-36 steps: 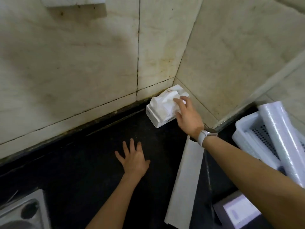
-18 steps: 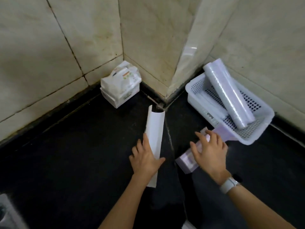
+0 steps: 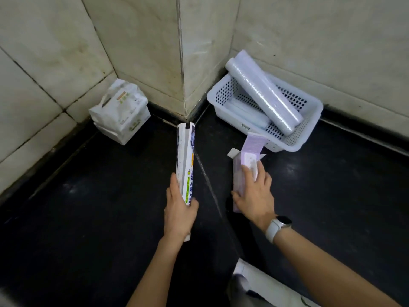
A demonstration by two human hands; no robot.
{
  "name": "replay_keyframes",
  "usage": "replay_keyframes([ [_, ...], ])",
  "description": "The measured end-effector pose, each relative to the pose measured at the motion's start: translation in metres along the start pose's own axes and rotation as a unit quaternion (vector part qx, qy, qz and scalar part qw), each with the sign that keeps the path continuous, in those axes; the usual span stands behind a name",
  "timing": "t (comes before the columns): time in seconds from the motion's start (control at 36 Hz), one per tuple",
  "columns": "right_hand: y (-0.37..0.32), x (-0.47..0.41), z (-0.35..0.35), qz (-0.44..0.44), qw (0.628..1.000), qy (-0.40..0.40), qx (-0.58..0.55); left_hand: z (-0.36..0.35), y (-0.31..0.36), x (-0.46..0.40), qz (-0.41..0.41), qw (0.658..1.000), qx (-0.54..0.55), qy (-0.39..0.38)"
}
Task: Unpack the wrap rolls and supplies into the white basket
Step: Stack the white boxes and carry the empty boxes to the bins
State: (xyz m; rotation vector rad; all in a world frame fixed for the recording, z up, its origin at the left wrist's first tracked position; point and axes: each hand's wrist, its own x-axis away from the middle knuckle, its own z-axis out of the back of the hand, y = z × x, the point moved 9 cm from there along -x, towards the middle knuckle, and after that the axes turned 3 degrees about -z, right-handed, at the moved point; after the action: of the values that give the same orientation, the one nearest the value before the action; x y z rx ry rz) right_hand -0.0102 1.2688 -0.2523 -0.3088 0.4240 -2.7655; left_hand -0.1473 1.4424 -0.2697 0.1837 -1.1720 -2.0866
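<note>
My left hand (image 3: 179, 209) grips the near end of a long white wrap box (image 3: 185, 160), tilted up off the black counter, its far end open. My right hand (image 3: 254, 193) rests on a purple box (image 3: 242, 173) lying on the counter, with its end flap (image 3: 253, 141) open toward the basket. The white perforated basket (image 3: 309, 120) stands against the right wall. A clear wrap roll (image 3: 263, 90) lies diagonally across the basket's rims, and another pale roll (image 3: 247, 114) lies inside underneath.
A white tissue pack (image 3: 120, 110) sits in the left wall corner. A tiled pillar corner (image 3: 182, 63) juts out between the pack and the basket. Something white (image 3: 265, 282) lies at the bottom edge near my right forearm.
My right hand left the tissue pack and came down on the purple box. My left hand went from flat on the counter to gripping the white box and tilting it up. The view swung right.
</note>
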Motion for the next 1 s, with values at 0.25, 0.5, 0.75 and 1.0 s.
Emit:
replay_keyframes([
  [0.25,0.083,0.065,0.055,-0.029,0.968,0.076,-0.236,-0.025,0.074,0.051,-0.102,0.994,0.028,-0.029],
  [0.5,0.293,0.256,0.120,-0.199,0.874,0.229,-0.380,-0.202,0.189,0.211,-0.223,0.942,0.022,-0.249],
  [0.75,0.488,0.600,0.089,-0.488,0.688,0.368,-0.390,-0.402,0.202,0.525,-0.313,0.776,-0.088,-0.541],
  [1.0,0.499,0.898,-0.016,-0.688,0.372,0.465,-0.415,-0.498,0.144,0.828,-0.436,0.487,-0.215,-0.725],
])
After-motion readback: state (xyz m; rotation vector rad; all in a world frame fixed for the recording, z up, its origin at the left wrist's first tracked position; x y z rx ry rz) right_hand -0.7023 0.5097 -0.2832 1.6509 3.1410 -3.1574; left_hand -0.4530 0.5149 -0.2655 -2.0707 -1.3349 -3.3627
